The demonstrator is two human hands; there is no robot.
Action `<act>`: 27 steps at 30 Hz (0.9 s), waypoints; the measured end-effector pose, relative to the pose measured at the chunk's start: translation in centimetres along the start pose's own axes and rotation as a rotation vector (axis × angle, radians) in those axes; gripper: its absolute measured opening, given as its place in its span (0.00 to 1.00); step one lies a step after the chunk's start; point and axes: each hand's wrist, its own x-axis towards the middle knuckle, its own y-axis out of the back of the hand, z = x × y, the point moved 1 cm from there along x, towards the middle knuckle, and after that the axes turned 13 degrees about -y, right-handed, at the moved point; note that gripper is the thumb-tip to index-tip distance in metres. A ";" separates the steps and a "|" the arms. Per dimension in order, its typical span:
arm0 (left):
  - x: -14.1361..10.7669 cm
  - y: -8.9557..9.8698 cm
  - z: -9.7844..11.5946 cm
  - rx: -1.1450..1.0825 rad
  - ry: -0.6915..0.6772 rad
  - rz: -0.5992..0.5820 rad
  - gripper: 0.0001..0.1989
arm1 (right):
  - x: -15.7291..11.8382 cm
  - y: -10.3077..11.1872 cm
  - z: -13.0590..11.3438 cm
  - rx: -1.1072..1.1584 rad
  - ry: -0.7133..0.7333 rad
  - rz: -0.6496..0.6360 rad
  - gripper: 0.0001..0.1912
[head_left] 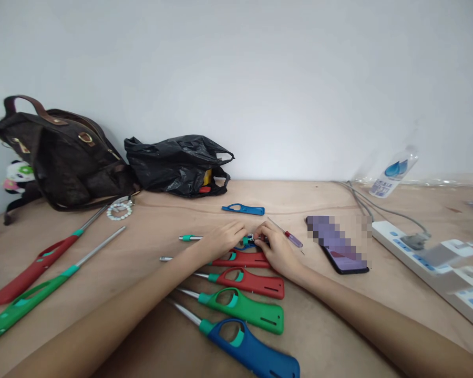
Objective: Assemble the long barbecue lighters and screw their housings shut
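Observation:
In the middle of the table lies an opened blue gas lighter [245, 243] with a metal tube and a teal collar pointing left. Its inner parts, one of them black, show between my hands. My left hand [226, 236] has its fingers closed on the lighter's trigger end. The fingers of my right hand [274, 245] are bent in a pinch at the handle side, partly covering what they grip. A loose blue casing half [244, 210] lies just beyond. To the right is a screwdriver [294, 239] with a purple handle.
Nearer me lie a red lighter [256, 284], a green lighter [260, 315] and a blue lighter [260, 349]. A smartphone [341, 247], power strip [418, 262] and tilted bottle [394, 173] occupy the right. Behind are a black plastic bag [173, 165] and dark handbag [71, 163].

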 end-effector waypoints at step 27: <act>0.2 0.5 0.4 0.117 -0.053 -0.072 0.09 | 0.1 1.2 -1.2 -0.373 0.276 -0.168 0.09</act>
